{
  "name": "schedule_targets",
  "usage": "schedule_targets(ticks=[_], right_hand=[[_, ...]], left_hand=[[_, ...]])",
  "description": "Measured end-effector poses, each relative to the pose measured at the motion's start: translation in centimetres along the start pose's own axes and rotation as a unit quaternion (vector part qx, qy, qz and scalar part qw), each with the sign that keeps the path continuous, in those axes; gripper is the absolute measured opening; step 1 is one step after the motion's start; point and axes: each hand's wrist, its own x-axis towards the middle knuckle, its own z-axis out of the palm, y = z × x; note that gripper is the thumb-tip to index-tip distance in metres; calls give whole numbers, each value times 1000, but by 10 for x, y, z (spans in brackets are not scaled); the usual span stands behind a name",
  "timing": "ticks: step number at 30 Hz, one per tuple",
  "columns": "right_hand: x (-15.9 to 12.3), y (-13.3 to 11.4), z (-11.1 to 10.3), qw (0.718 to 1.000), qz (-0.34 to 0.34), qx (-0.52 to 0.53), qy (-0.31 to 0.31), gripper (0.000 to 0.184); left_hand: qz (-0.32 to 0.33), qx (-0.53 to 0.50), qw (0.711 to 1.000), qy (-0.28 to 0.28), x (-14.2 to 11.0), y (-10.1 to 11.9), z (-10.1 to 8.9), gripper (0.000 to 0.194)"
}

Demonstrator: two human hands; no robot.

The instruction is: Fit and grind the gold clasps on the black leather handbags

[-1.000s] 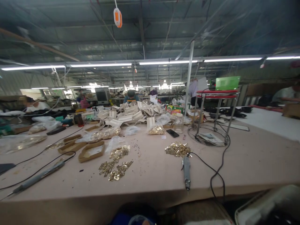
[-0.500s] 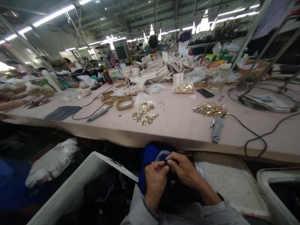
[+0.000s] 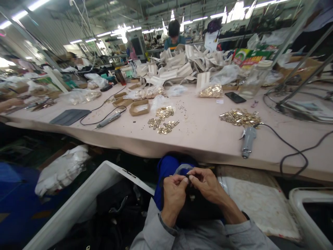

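Note:
In front of my lap, my left hand and my right hand meet, thumbs and forefingers closed in a pinch on the edge of a black fabric piece. Its dark body hangs below the fingers, with a small shiny spot on it. Exactly what lies between the fingertips is too small to make out. On the table edge beyond, to the right, rests a grey electric screwdriver. Small gold metal plates lie in loose piles on the table ahead of both hands.
A white bin holding black items stands at my left; another white bin is at right. A second screwdriver, a cardboard tray, a phone and a jar are on the table. A co-worker sits opposite.
The camera view has shifted slightly, so the table's things appear a little displaced. Both hands stay together on the black fabric piece, with only small finger movement.

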Motion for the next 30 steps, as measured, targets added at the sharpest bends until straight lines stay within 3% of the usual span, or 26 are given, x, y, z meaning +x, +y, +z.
schedule_targets(ticks=[10, 15, 18, 23, 30], right_hand=[[-1, -3, 4, 999, 7, 5, 31, 24], [0, -10, 12, 998, 30, -12, 52, 21], [0, -9, 13, 996, 52, 0, 72, 29], [-1, 2, 5, 997, 46, 63, 19, 44], [-4, 11, 5, 996, 46, 73, 17, 26]], left_hand=[[21, 47, 999, -9, 0, 10, 0, 20], [18, 86, 996, 24, -3, 13, 2, 22], [24, 97, 995, 19, -7, 16, 3, 26], [16, 60, 998, 6, -9, 15, 4, 29], [2, 48, 999, 9, -5, 8, 4, 22]])
